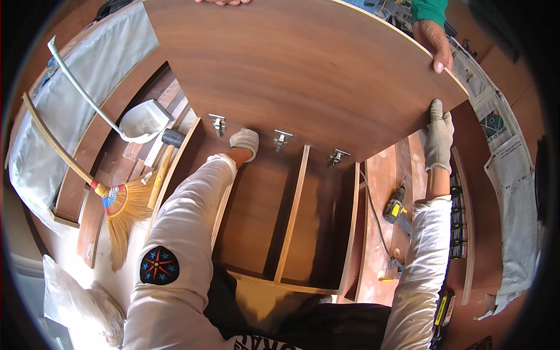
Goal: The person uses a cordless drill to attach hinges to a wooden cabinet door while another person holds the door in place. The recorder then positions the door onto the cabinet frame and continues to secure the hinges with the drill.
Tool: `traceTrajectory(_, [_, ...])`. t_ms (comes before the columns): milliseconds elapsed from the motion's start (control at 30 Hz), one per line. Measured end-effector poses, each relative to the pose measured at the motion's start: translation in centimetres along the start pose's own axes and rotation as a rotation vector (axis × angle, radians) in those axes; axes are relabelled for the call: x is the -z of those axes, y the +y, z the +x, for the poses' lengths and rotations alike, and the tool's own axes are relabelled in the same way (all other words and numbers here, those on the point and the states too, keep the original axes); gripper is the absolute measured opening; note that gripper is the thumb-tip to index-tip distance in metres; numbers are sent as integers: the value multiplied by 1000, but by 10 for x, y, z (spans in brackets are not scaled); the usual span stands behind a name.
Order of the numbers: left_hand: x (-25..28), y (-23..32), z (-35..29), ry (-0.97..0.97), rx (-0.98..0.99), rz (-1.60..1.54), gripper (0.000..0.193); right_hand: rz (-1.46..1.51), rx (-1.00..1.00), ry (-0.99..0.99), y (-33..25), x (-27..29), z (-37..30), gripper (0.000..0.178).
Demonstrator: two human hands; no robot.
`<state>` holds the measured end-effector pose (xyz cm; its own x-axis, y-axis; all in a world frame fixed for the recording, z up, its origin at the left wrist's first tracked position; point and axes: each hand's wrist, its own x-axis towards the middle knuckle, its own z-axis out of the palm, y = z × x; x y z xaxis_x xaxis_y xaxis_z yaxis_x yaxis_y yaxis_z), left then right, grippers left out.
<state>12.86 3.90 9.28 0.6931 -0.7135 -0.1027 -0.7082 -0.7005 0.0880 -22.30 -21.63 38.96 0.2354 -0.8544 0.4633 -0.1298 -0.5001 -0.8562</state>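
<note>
A large brown wooden panel point(303, 70) stands tilted above an open wooden cabinet frame point(286, 221). Along its lower edge sit three metal hinges point(282, 139). My left hand point(245, 142), in a pale work glove, is closed just under that edge, between the left and middle hinges; what its fingers hold is hidden. My right hand point(438, 140), also gloved, grips the panel's right edge near its lower corner. Higher on the same edge is another person's bare hand point(436, 45), below a green sleeve. Bare fingers point(224, 2) also show at the panel's top edge.
On the left are a straw broom point(125, 207), a white dustpan point(146, 121) and a mallet point(163, 169) leaning against the cabinet's side. A cordless drill point(396, 207) lies right of the cabinet, beside a dark cable point(376, 216). Plastic sheeting point(105, 70) covers the far left.
</note>
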Motion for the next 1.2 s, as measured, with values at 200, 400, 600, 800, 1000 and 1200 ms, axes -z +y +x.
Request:
traceTrajectory(200, [-2, -24, 14, -34, -106, 80, 26, -26, -65, -1, -3, -4, 1, 43])
traceTrajectory(400, [-4, -43, 47, 16, -67, -69, 41, -222, -9, 50, 0, 1, 1, 61])
traceTrajectory(600, [-41, -67, 78, 47, -259, 38, 33, -292, 4, 96, -6, 1, -8, 66])
traceTrajectory(800, [-59, -73, 99, 105, -581, 228, 27, -336, -49, 108, -26, 2, -14, 69])
traceTrajectory(1000, [12, -171, 95, -110, -76, -726, 23, -143, 45, 124, -52, -22, -18, 75])
traceTrajectory(1200, [18, -47, 40, -212, 151, -912, 27, -202, 83, 126, 3, -7, -7, 78])
